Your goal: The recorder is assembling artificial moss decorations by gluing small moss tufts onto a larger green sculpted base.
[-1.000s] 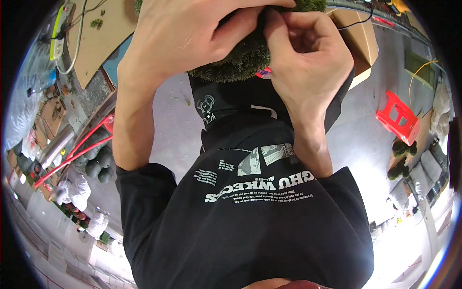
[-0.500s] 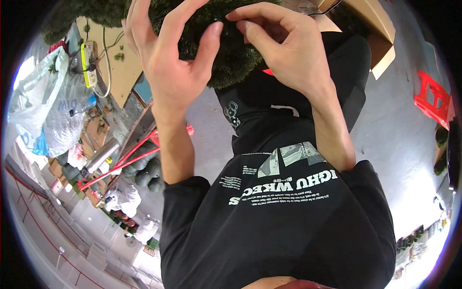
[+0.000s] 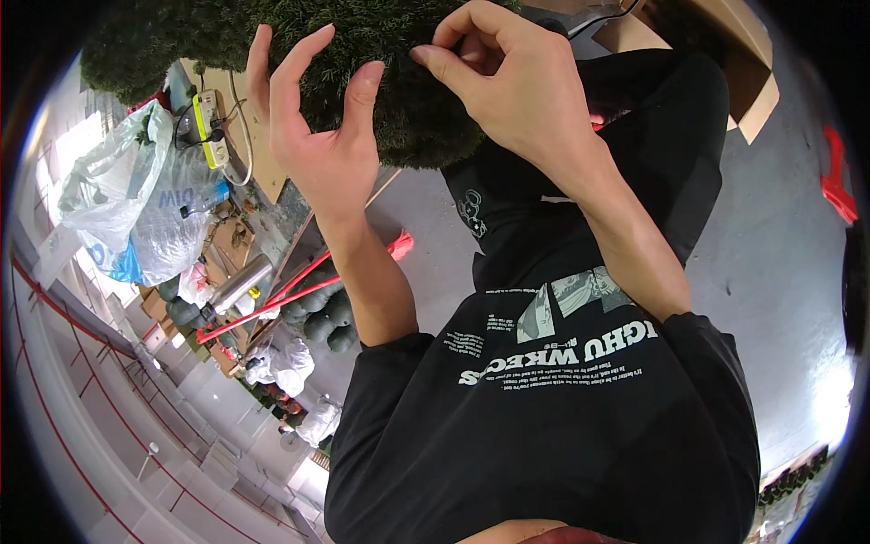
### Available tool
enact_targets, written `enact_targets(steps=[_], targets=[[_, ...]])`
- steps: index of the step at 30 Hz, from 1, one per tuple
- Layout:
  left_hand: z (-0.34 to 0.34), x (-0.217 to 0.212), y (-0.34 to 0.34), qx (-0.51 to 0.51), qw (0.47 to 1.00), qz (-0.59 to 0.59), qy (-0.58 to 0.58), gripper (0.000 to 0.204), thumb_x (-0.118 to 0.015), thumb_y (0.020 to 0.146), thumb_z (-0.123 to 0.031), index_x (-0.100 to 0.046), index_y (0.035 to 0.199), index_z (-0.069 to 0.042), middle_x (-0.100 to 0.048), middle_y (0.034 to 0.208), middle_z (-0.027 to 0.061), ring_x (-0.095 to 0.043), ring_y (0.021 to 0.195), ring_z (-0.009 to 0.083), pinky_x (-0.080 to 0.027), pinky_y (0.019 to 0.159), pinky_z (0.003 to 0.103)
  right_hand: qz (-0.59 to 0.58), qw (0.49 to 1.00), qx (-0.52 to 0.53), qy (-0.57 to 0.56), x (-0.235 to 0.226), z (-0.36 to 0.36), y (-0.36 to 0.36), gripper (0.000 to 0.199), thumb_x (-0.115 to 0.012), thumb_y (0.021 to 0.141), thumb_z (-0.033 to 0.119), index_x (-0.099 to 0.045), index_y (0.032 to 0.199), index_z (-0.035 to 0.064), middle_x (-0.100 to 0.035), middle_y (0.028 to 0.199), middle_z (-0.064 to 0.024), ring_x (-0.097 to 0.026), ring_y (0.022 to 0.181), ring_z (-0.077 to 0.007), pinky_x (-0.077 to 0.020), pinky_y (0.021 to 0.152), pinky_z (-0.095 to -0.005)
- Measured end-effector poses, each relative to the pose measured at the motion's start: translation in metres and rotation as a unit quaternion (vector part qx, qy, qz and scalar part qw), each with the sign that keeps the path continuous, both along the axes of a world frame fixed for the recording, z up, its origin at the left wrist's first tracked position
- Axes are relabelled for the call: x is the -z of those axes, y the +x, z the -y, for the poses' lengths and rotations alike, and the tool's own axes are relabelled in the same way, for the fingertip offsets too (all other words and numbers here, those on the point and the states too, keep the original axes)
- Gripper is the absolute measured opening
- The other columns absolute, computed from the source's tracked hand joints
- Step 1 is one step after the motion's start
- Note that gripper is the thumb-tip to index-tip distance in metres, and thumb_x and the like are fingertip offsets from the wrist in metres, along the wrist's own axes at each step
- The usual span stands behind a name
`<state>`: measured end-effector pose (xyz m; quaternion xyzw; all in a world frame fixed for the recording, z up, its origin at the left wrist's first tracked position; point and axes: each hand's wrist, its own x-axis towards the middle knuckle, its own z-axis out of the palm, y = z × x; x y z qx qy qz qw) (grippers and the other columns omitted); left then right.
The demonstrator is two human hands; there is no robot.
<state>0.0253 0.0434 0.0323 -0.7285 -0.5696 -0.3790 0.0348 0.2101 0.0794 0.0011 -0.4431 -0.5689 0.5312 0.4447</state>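
A bushy mass of dark green, fine-needled foliage (image 3: 426,131) fills the top middle, in front of my bent legs. My left hand (image 3: 322,145) is over its left side, fingers spread and curved, thumb apart, with nothing visible between them. On the right, my right hand (image 3: 521,91) has its thumb and forefinger drawn together in a pinch beside the foliage. Whatever lies between those fingertips, if anything, is too small to make out. More green foliage (image 3: 136,59) extends to the upper left.
An open cardboard box (image 3: 752,100) stands at upper right, and a red plastic stool (image 3: 838,186) at the far right. Leftward are a yellow-edged power strip (image 3: 208,131), a clear plastic bag (image 3: 118,195), a red pole (image 3: 263,310) and several dark round balls (image 3: 331,317).
The view has shifted, so the surroundings on the left appear farther right. My left hand has spread slightly away from my right, which keeps its pinch. More of the foliage shows.
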Motion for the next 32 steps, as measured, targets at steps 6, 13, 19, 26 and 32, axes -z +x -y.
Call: enact_targets(steps=[6, 13, 19, 26, 32], targets=[[-0.001, 0.002, 0.001, -0.007, 1.0, 0.003, 0.003, 0.04, -0.087, 0.082, -0.013, -0.073, 0.119, -0.01, -0.055, 0.145, 0.023, -0.047, 0.141, 0.0337, -0.036, 0.113, 0.045, -0.008, 0.999, 0.018, 0.038, 0.0, 0.001, -0.002, 0.021, -0.078, 0.088, 0.013, -0.063, 0.088, 0.0, -0.059, 0.063, -0.0124, -0.061, 0.055, -0.0232, -0.0473, 0.055, -0.034], [-0.001, 0.003, 0.001, -0.004, 1.0, 0.001, 0.006, 0.04, -0.086, 0.081, -0.006, -0.074, 0.119, -0.011, -0.053, 0.147, 0.0226, -0.048, 0.141, 0.0335, -0.037, 0.112, 0.044, 0.06, 0.998, 0.015, 0.034, -0.011, 0.003, -0.002, 0.03, -0.083, 0.084, 0.019, -0.06, 0.087, -0.0004, -0.056, 0.06, -0.0118, -0.059, 0.053, -0.0256, -0.0465, 0.054, -0.0355], [-0.002, 0.004, 0.002, -0.004, 1.0, -0.001, 0.026, 0.038, -0.085, 0.083, -0.01, -0.073, 0.119, -0.01, -0.056, 0.148, 0.0177, -0.052, 0.138, 0.0319, -0.039, 0.114, 0.043, 0.043, 0.998, 0.029, 0.026, -0.017, 0.003, -0.005, 0.03, -0.083, 0.082, 0.018, -0.059, 0.087, 0.0004, -0.058, 0.063, -0.012, -0.061, 0.056, -0.0272, -0.0474, 0.056, -0.0356], [0.0, 0.005, 0.005, -0.031, 0.999, -0.03, 0.017, 0.039, -0.085, 0.082, -0.009, -0.073, 0.119, -0.011, -0.056, 0.148, 0.0177, -0.052, 0.138, 0.0322, -0.039, 0.114, 0.043, 0.077, 0.995, 0.004, -0.056, -0.025, -0.002, -0.009, 0.03, -0.081, 0.081, 0.018, -0.057, 0.085, 0.0007, -0.058, 0.061, -0.0133, -0.063, 0.057, -0.0312, -0.0476, 0.056, -0.0388], [-0.002, 0.009, 0.0, -0.031, 0.999, -0.01, 0.025, 0.042, -0.087, 0.08, -0.008, -0.073, 0.119, -0.012, -0.056, 0.148, 0.0171, -0.052, 0.138, 0.0328, -0.039, 0.114, 0.043, 0.123, 0.991, 0.014, -0.057, -0.028, -0.005, -0.014, 0.031, -0.08, 0.08, 0.022, -0.056, 0.084, 0.002, -0.058, 0.061, -0.0146, -0.064, 0.059, -0.0338, -0.0474, 0.056, -0.0419]])
